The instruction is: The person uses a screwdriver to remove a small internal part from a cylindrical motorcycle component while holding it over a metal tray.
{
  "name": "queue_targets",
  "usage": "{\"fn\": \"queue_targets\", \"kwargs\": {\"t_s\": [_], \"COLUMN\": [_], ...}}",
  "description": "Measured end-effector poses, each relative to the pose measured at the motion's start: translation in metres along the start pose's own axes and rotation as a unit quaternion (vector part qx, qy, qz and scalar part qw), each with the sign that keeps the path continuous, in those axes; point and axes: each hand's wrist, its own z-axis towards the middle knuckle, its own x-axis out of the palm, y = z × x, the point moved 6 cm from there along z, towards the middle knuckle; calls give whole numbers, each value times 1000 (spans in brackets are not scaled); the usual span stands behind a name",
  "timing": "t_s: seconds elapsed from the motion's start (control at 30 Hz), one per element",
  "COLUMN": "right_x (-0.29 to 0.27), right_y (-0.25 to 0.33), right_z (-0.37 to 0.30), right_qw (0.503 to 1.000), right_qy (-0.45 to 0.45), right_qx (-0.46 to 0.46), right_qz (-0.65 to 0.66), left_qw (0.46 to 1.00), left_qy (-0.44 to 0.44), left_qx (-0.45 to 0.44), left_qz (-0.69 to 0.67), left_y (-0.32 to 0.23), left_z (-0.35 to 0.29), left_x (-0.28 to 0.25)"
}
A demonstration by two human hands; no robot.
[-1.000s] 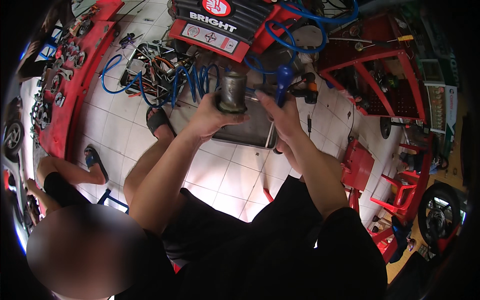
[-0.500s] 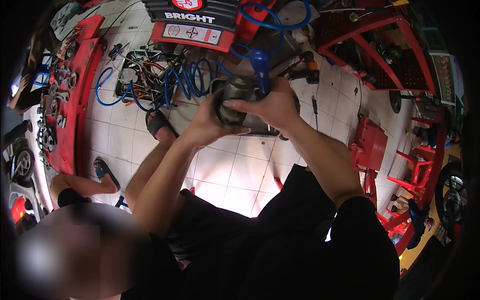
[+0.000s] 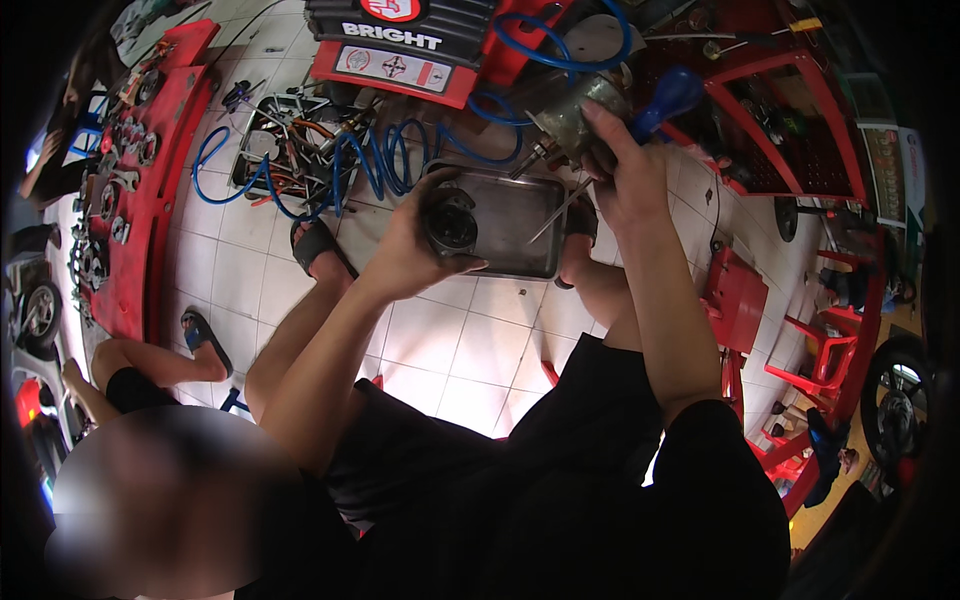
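My left hand [image 3: 398, 248] is wrapped round a dark, round, hollow metal part [image 3: 452, 222] whose open end faces up. It is over the left side of a shallow metal tray [image 3: 515, 215]. Up and to the right, my right hand [image 3: 635, 185] grips a greenish-grey metal cylinder [image 3: 575, 118] with a short shaft pointing down-left. The same hand also holds a screwdriver with a blue handle [image 3: 672, 98]; its thin blade slants down over the tray's right side. The two metal parts are apart.
A tray of mixed hand tools [image 3: 300, 145] lies at the far left, beside a coiled blue air hose [image 3: 395, 165]. Red workbench [image 3: 165, 215] at left holds several metal parts. A red rack [image 3: 780, 120] and red stools [image 3: 825, 340] stand right. Another person's leg [image 3: 165, 362] shows at left.
My right hand has moved up and right, drawing the metal cylinder away from the hollow part with the screwdriver still in it. My left hand stays over the tray, which now shows more.
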Motion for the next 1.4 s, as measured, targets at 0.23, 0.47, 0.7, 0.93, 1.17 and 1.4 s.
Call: {"fn": "queue_targets", "kwargs": {"t_s": [0.23,0.47,0.7,0.93,1.17,1.4], "right_x": [-26,-37,-68,-130,-171,-187], "right_y": [-42,-55,-29,-25,-53,-52], "right_z": [0,5,13,38,57,62], "right_qw": [962,907,853,868,858,873], "right_qy": [-73,-100,-104,-164,-246,-292], "right_qx": [221,296,290,252,230,247], "right_qz": [144,283,422,394,388,302], "left_qw": [998,996,980,972,912,914], "left_qy": [4,1,28,-48,-16,16], "left_qx": [67,-61,-187,-227,-326,-151], "left_qz": [-8,-60,-68,47,249,377], "left_y": [7,74,130,249,357,373], "left_z": [14,13,13,33,75,155], "left_x": [15,28,78,99,173,249]}}
